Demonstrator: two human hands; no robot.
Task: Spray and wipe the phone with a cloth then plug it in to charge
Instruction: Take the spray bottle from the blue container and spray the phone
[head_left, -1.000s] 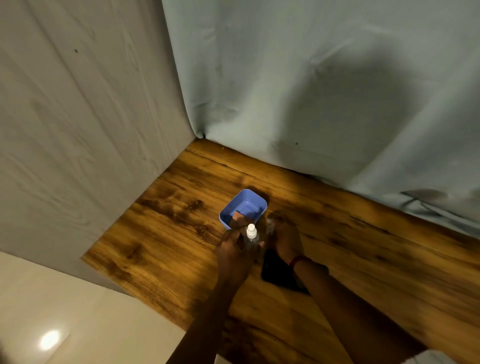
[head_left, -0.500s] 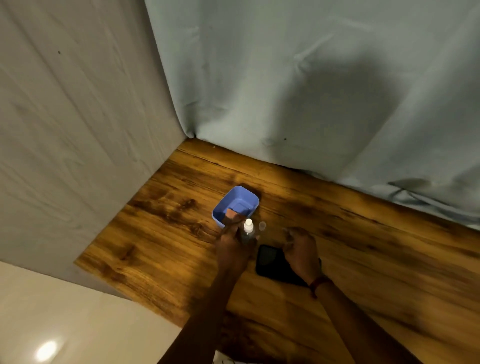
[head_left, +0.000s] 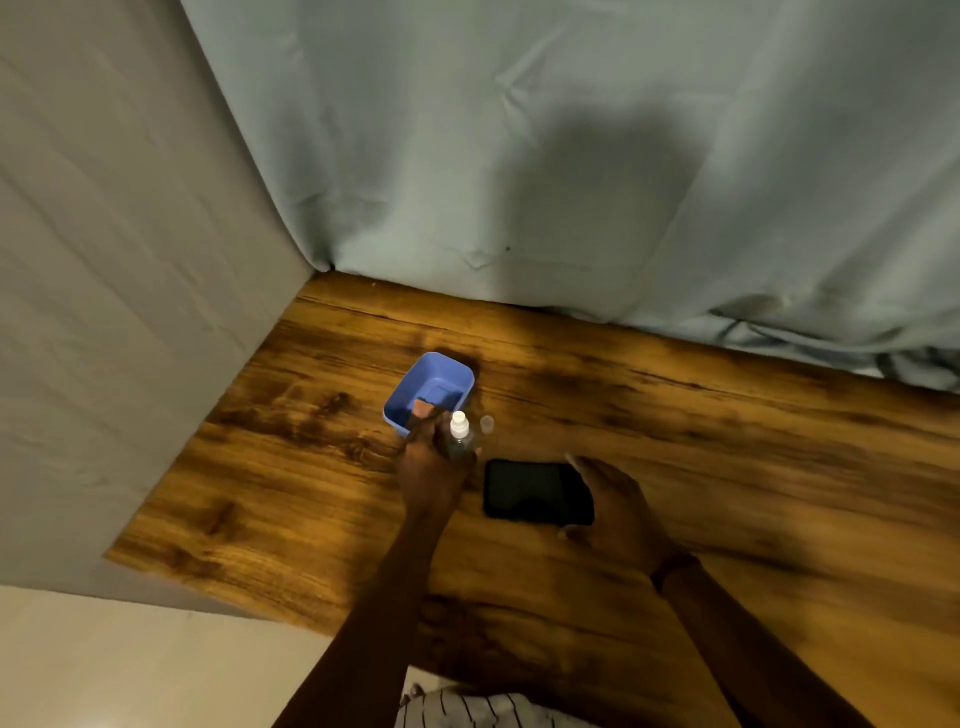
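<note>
A black phone (head_left: 535, 491) lies flat, screen up, on the wooden table (head_left: 727, 441). My left hand (head_left: 434, 467) grips a small clear spray bottle (head_left: 460, 434) with a white nozzle, held upright just left of the phone. The bottle's clear cap (head_left: 487, 423) stands on the table beside it. My right hand (head_left: 615, 506) is at the phone's right end with fingers spread around its edge; whether it grips the phone is unclear. A blue plastic tub (head_left: 405, 400) behind my left hand holds an orange-brown item (head_left: 423, 408), partly hidden.
A pale blue curtain (head_left: 571, 182) hangs along the table's far edge. A grey wall panel (head_left: 130, 286) borders the table on the left. The floor (head_left: 130, 665) shows past the table's left corner. Striped fabric (head_left: 467, 709) is at the bottom edge.
My right hand left the bottle top, the cap now stands on the table, and the hand moved right and down to the phone's end. My left hand kept holding the bottle.
</note>
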